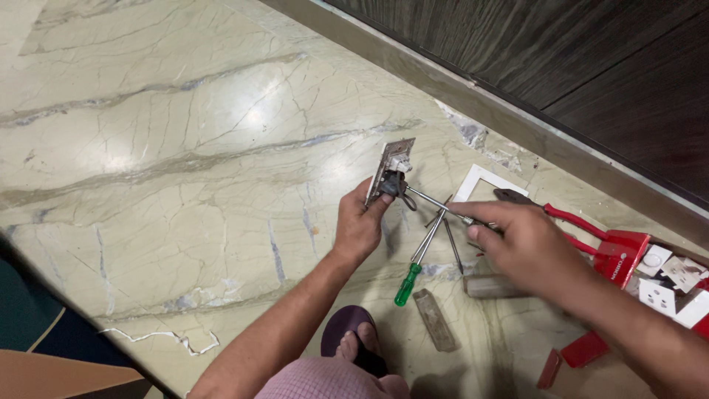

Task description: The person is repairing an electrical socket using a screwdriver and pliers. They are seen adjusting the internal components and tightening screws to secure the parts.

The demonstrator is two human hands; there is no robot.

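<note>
My left hand (360, 224) holds a grey metal switch plate (390, 168) upright by its lower edge, with a white switch module and dark wires on its back. My right hand (518, 244) grips a screwdriver; its metal shaft (434, 201) points left into the module on the plate. A green-handled screwdriver (413, 270) lies on the marble floor between my hands, with another thin tool (452, 244) beside it.
Red-handled pliers (565, 216) and a white frame plate (484, 182) lie by the dark wooden wall. A red box (624, 251) with white socket modules (665, 284) sits at the right. A grey strip (436, 319), a white wire (166, 338) and my sandalled foot (354, 343) are on the floor.
</note>
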